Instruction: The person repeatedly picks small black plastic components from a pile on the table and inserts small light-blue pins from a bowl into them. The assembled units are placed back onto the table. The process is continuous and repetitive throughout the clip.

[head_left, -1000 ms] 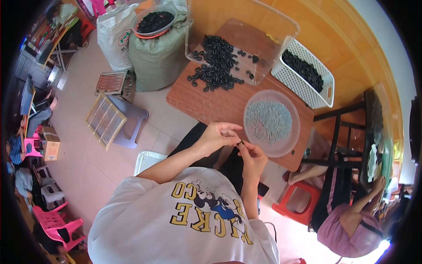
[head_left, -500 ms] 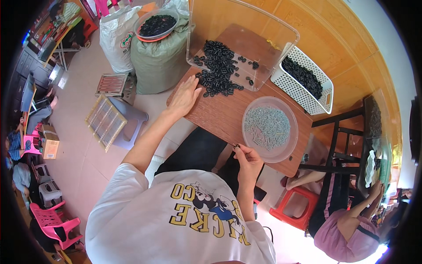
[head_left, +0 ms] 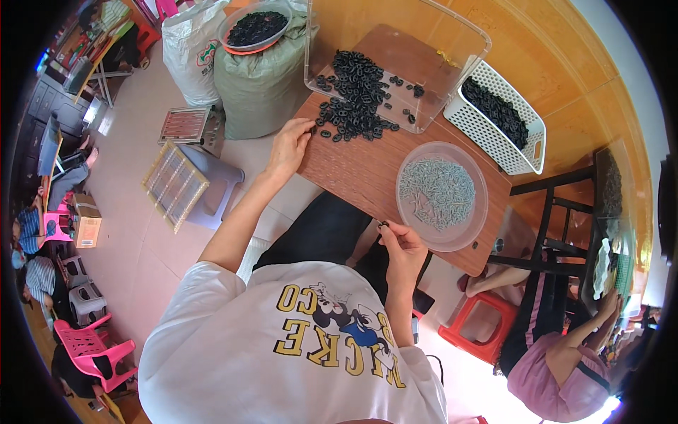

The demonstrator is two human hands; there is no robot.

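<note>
Black loops lie just beyond my left hand, can't tell its grip; my right hand pinches 1 dark piece, best held lightly!

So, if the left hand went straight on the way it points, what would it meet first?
The left hand would probably meet the left side of the pile of black pieces on the brown table first, though its height above them is unclear.
</note>
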